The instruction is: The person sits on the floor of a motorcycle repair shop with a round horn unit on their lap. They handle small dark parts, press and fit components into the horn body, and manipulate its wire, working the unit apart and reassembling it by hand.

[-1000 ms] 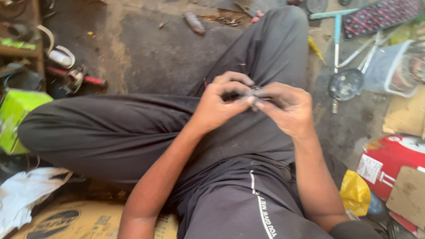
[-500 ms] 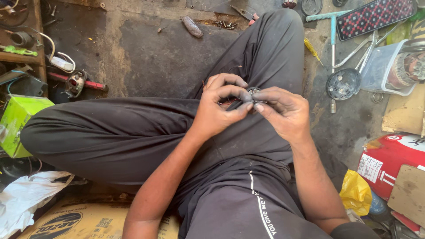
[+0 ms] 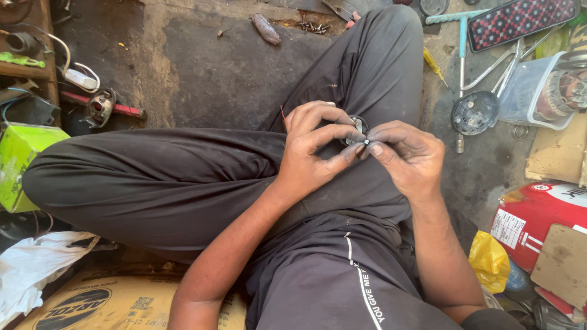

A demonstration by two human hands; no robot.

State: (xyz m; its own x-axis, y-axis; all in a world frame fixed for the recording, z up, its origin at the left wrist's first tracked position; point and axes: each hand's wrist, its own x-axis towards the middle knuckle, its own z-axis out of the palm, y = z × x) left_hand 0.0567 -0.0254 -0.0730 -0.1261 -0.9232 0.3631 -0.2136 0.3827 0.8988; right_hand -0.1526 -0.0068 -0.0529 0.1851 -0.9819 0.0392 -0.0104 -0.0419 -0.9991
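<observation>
Left hand: fingers curled, pinching a small dark metal part above the lap.
Right hand: fingertips narrowed onto the same part; fingers hide most of it.
Left side: green box, white bag.
Right side: clear tub, yellow bag, red canister.

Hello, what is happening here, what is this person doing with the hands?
A person sits cross-legged on a dirty floor and holds a small metal part over the lap with both hands. The left hand grips it between thumb and fingers, and the right hand pinches it from the other side. What the part is, I cannot tell; it is mostly hidden. Around the person lie a green box, a clear plastic tub, a yellow bag and a round metal disc.
</observation>
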